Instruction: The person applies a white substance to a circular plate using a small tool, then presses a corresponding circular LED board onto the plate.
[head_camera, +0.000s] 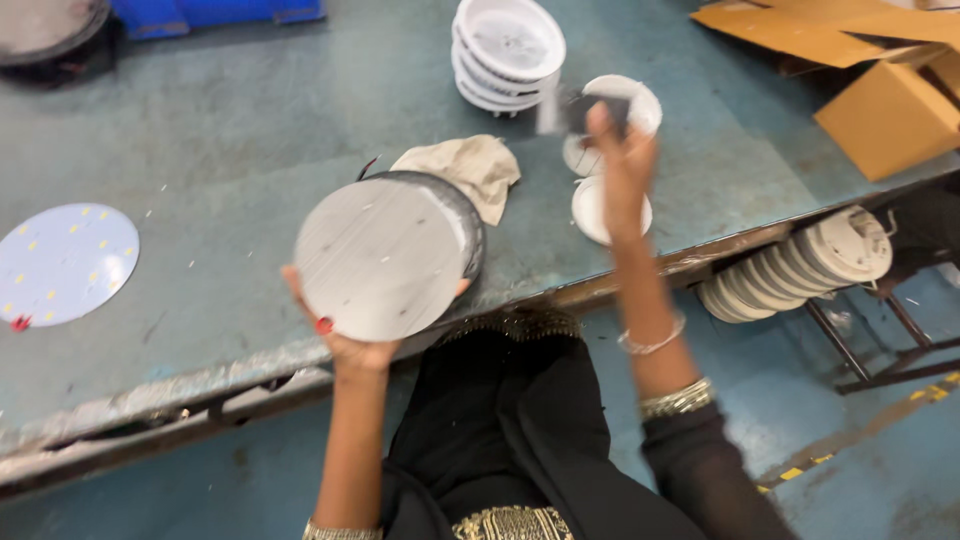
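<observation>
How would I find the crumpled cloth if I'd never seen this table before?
Start at the worn blue-green table. Find the big round grey disc that the left hand holds up at the front edge. The beige cloth lies just behind it: soft and wrinkled, while everything near it is round and hard.

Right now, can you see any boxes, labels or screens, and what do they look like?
Cardboard boxes: far right corner of the table, brown, flattened sheets and one squarish box.
Blue crate: top left edge of the table, only its rim shows.
No labels, signs or screens show.
Left hand holds a round grey disc; right hand holds a small dark blurred thing.
</observation>
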